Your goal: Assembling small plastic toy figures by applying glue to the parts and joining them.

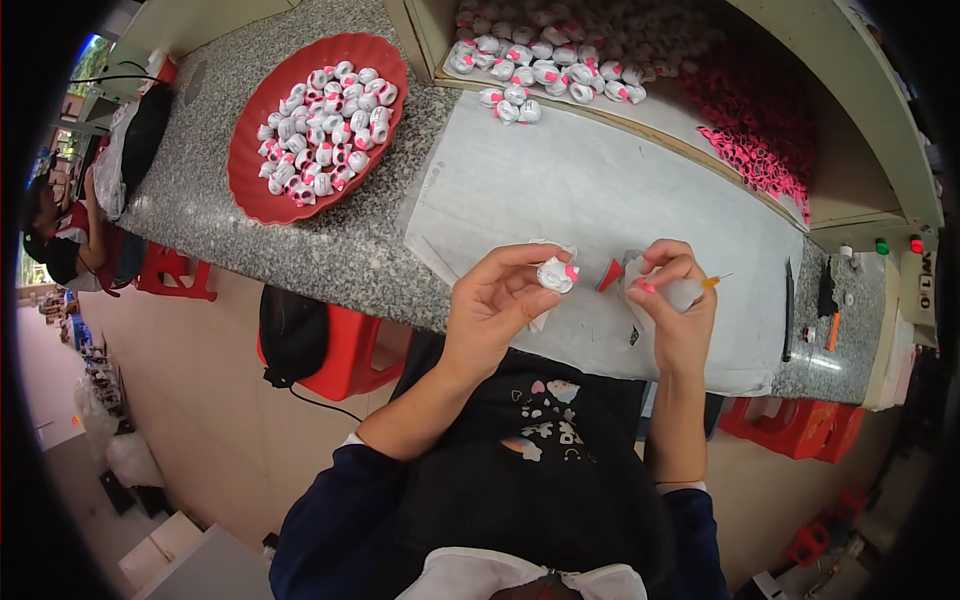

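Note:
My left hand [505,310] is closed, thumb and fingertips pinching a small white rounded piece [553,275] with a pink spot on its side. To its right, my right hand [680,315] pinches a tiny pink piece [643,286] between thumb and finger. The same hand also grips a translucent squeeze bottle [684,294] with an orange needle tip [710,283] pointing right. A red cone-shaped tip [610,274] shows between the hands; whatever it belongs to is partly hidden by my right hand. Both hands are above a white sheet [520,190] on the bench.
A red scalloped bowl [242,150] full of white-and-pink pieces stands left on the speckled counter [200,215]. More white pieces [545,72] and a heap of pink parts [755,160] fill the shelf behind. Red stools [345,355] stand below; another person sits far left.

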The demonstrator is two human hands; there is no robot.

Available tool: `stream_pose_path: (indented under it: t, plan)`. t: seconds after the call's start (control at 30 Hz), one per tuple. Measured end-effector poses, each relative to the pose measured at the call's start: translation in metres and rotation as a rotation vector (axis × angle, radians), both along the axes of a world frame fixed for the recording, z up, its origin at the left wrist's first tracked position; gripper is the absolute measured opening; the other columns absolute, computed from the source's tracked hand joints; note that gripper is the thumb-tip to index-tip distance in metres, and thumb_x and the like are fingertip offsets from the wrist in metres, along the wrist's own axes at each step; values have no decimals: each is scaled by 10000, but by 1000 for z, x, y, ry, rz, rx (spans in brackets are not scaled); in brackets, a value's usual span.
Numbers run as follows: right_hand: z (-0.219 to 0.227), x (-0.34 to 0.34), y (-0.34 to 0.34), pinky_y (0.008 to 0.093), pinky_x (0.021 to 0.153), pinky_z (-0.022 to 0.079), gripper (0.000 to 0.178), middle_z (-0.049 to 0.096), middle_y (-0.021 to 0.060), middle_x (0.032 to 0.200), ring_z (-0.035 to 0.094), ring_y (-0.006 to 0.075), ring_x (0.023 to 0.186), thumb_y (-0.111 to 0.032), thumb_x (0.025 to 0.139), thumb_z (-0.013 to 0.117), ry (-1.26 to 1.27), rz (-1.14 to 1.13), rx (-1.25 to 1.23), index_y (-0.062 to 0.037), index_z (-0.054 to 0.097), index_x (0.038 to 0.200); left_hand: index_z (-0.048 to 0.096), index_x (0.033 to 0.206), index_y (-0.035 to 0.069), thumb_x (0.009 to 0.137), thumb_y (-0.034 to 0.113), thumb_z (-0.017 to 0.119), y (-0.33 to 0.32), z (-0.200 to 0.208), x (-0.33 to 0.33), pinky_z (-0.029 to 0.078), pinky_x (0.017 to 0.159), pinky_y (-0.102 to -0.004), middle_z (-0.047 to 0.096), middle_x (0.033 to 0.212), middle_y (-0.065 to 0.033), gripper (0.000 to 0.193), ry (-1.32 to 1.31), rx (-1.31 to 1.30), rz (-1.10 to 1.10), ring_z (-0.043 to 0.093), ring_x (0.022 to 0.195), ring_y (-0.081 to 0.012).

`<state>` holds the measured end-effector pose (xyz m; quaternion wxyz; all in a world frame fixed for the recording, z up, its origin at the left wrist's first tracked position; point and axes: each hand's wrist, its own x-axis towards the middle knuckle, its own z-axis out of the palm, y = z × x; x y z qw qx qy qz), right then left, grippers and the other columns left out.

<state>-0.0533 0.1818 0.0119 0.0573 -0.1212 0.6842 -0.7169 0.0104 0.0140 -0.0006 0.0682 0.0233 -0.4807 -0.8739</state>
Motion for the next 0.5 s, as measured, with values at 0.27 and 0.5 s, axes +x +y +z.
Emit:
stream_pose_path:
  t: [0.27,0.5]
  plan:
    - [4,29,-11,224,619,373,187,485,55,716,467,121,673,64,595,623,-223,8,-125,-16,497,708,441,1023,-15,719,-7,551,9,0,4,427,782,-311,503,1005,-143,324,-24,41,-40,509,911,-179]
    - [-2,35,-11,224,608,377,195,491,67,702,478,136,677,64,584,634,-171,26,-178,-12,501,705,445,1025,-8,709,-5,562,9,2,3,394,793,-278,510,1003,-141,337,-39,62,-60,505,913,-171]
